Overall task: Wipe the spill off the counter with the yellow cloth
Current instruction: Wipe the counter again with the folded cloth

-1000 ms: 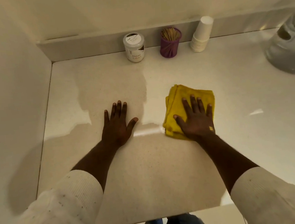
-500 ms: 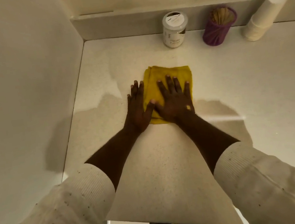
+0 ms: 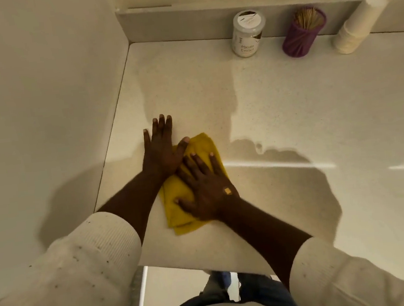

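Pale speckled counter (image 3: 280, 123) is seen from above, closed off by a plain wall on the left and a low grey backsplash (image 3: 181, 22) at the rear. Going left to right:

- Left sleeve (image 3: 78, 272), cream ribbed knit, is pushed up the forearm.
- Left hand (image 3: 161, 148) is laid flat, palm down, on the counter near the left wall. Fingers are extended and held close together, nothing is gripped. Its thumb and the heel of the palm are resting on the upper-left corner of the yellow cloth.
- Yellow cloth (image 3: 176, 206) is folded and lying flat on the counter, angled, near the front-left part of the surface, between and under both hands.
- Right hand (image 3: 206, 186) is pressed flat on top of the cloth, fingers spread wide, palm down. The cloth is pinned, not pinched. A small tan patch is seen on the back of the hand.
- A glossy wet streak (image 3: 267, 164) is seen on the counter just right of the cloth.
- White-lidded jar (image 3: 247, 33) is standing upright against the backsplash.
- Purple holder (image 3: 304, 31), filled with thin sticks, is standing just right of the jar, apart from it.
- A stack of white cups (image 3: 359, 25) is standing upside down farthest right.
- Right sleeve (image 3: 348, 274) is seen at lower right.
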